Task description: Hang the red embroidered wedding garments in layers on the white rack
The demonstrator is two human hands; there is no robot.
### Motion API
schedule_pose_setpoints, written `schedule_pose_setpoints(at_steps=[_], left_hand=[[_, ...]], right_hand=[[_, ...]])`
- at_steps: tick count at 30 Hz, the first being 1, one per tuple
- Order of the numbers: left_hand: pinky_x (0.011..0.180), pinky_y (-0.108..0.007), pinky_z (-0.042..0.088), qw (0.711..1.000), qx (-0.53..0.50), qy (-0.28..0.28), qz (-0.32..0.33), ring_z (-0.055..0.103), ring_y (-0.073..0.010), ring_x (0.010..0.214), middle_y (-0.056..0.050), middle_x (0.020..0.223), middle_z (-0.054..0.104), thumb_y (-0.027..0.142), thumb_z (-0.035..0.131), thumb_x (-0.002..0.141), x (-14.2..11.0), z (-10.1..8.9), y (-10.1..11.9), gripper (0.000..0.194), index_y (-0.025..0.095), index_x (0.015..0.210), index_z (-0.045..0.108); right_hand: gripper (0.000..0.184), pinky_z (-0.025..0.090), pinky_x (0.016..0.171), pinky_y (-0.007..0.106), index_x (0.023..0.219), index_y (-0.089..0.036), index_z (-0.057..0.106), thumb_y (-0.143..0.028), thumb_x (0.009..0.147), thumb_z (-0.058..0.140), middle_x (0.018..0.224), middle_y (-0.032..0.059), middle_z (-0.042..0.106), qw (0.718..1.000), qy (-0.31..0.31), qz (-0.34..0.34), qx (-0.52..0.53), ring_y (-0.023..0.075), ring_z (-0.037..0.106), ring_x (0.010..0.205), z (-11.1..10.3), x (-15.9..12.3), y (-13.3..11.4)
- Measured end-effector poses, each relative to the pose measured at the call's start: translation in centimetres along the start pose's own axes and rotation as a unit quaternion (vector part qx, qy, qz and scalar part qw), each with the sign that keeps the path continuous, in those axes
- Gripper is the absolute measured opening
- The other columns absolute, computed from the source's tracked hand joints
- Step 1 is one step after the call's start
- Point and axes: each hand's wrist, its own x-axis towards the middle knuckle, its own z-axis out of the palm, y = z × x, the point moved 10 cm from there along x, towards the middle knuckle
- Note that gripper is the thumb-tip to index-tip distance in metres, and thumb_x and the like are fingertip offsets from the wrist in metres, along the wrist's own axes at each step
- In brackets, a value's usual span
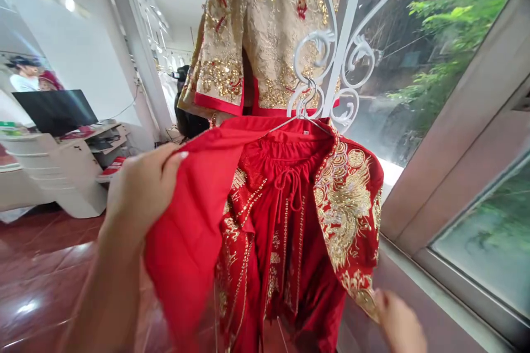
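The person's left hand (143,185) is nearest, its bare forearm rising from the lower left. It is closed on the edge of a red jacket (348,204), thumb on the near side, the fingers mostly hidden by the cloth. It holds that front panel out to the left, so the plain red lining faces the camera. The right hand (401,322), slightly blurred at the lower right, is curled shut around the low, gold-trimmed end of the jacket's other side; whether this is cuff or hem cannot be told.

The jacket hangs open at the middle of the view on a thin metal hanger (309,91), in front of a white scrollwork rack (342,44). Gold embroidery covers its right side as seen. Between the open panels hangs a dark red skirt (318,287) with a gathered waist and a cord (296,201) tied in a bow. Above and behind is a cream garment (269,38) with gold beading and red borders.

To the right, leafy branches (451,11) show through a window. On the left, a black screen (56,113) stands on a white desk (70,171), over a shiny reddish tiled floor (37,281).
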Motion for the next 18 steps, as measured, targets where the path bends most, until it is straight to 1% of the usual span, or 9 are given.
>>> schedule_pose_setpoints(at_steps=[1, 2, 3, 5, 7, 9, 13, 15, 18], left_hand=[[0.066, -0.021, 0.034, 0.998, 0.049, 0.02, -0.017, 0.052, -0.0125, 0.068, 0.001, 0.065, 0.056, 0.038, 0.04, 0.083, 2.0, 0.0, -1.0, 0.031, 0.02, 0.085, 0.065], [0.071, -0.025, 0.036, 0.995, 0.08, 0.037, -0.036, 0.053, -0.0136, 0.072, 0.001, 0.066, 0.056, 0.04, 0.039, 0.083, 4.2, 0.1, -1.8, 0.035, 0.019, 0.091, 0.065], [0.075, -0.03, 0.036, 0.992, 0.094, 0.061, -0.057, 0.054, -0.0144, 0.076, 0.002, 0.067, 0.056, 0.041, 0.037, 0.084, 6.3, 0.3, -2.3, 0.039, 0.017, 0.096, 0.065], [0.08, -0.037, 0.035, 0.992, 0.082, 0.087, -0.049, 0.055, -0.0154, 0.084, 0.002, 0.075, 0.059, 0.042, 0.032, 0.087, 10.0, 1.4, -2.0, 0.044, 0.016, 0.105, 0.062], [0.083, -0.036, 0.034, 0.996, 0.034, 0.083, -0.021, 0.055, -0.0147, 0.089, 0.003, 0.085, 0.061, 0.041, 0.031, 0.088, 12.2, 3.3, -1.3, 0.044, 0.017, 0.11, 0.059], [0.083, -0.028, 0.036, 0.997, -0.06, 0.057, 0.005, 0.054, -0.0119, 0.088, 0.004, 0.09, 0.063, 0.04, 0.032, 0.088, 12.2, 5.6, -1.2, 0.042, 0.017, 0.111, 0.059], [0.073, -0.016, 0.039, 0.96, -0.28, -0.025, 0.007, 0.051, -0.008, 0.076, 0.002, 0.081, 0.062, 0.044, 0.037, 0.086, 7.8, 10.3, -2.3, 0.045, 0.009, 0.097, 0.063], [0.072, -0.018, 0.041, 0.92, -0.379, -0.102, -0.016, 0.05, -0.0089, 0.075, 0.001, 0.084, 0.064, 0.047, 0.041, 0.086, 5.3, 12.8, -2.7, 0.045, 0.009, 0.102, 0.06], [0.074, -0.024, 0.044, 0.845, -0.474, -0.243, -0.052, 0.053, -0.0116, 0.078, 0.0, 0.091, 0.066, 0.051, 0.044, 0.085, 2.7, 15.6, -1.9, 0.051, 0.009, 0.112, 0.055]], right_hand=[[0.038, 0.042, 0.06, 0.046, 0.087, -0.024, 0.064, -0.052, 0.076, 0.041, 0.078, 0.0169, 0.064, 0.993, 0.116, -0.016, -0.003, 0.0342, 0.06, 0.069, -4.8, 0.6, -2.8], [0.049, 0.043, 0.072, 0.048, 0.112, -0.021, 0.056, -0.053, 0.078, 0.041, 0.101, 0.0196, 0.062, 0.971, 0.22, -0.09, 0.025, 0.0352, 0.059, 0.087, -8.8, 0.2, -7.3], [0.065, 0.041, 0.083, 0.049, 0.13, -0.018, 0.041, -0.055, 0.078, 0.044, 0.119, 0.021, 0.053, 0.941, 0.275, -0.191, 0.055, 0.0358, 0.053, 0.104, -11.1, -0.5, -12.4], [0.094, 0.031, 0.097, 0.054, 0.143, -0.016, 0.013, -0.061, 0.072, 0.053, 0.14, 0.0219, 0.031, 0.889, 0.296, -0.344, 0.064, 0.0388, 0.029, 0.127, -12.4, -1.6, -21.6], [0.11, 0.019, 0.097, 0.065, 0.145, -0.015, 0.0, -0.063, 0.067, 0.059, 0.148, 0.0235, 0.005, 0.882, 0.276, -0.381, 0.011, 0.0457, 0.006, 0.133, -11.5, -0.1, -27.2], [0.109, 0.015, 0.093, 0.071, 0.145, -0.014, 0.005, -0.061, 0.066, 0.062, 0.148, 0.025, 0.002, 0.894, 0.271, -0.357, -0.005, 0.0491, 0.002, 0.131, -11.5, 3.3, -28.8], [0.058, 0.031, 0.098, 0.054, 0.136, -0.021, 0.04, -0.036, 0.081, 0.05, 0.134, 0.0127, 0.045, 0.875, 0.137, -0.46, 0.062, 0.0329, 0.039, 0.123, -12.9, 9.9, -28.9], [0.043, 0.04, 0.093, 0.042, 0.121, -0.021, 0.057, -0.03, 0.081, 0.044, 0.117, 0.0071, 0.061, 0.862, 0.076, -0.487, 0.122, 0.0259, 0.054, 0.109, -14.6, 12.2, -28.2], [0.034, 0.05, 0.074, 0.036, 0.096, -0.016, 0.069, -0.038, 0.076, 0.051, 0.085, 0.0058, 0.069, 0.872, -0.023, -0.448, 0.196, 0.0241, 0.063, 0.082, -15.4, 14.7, -27.3]])
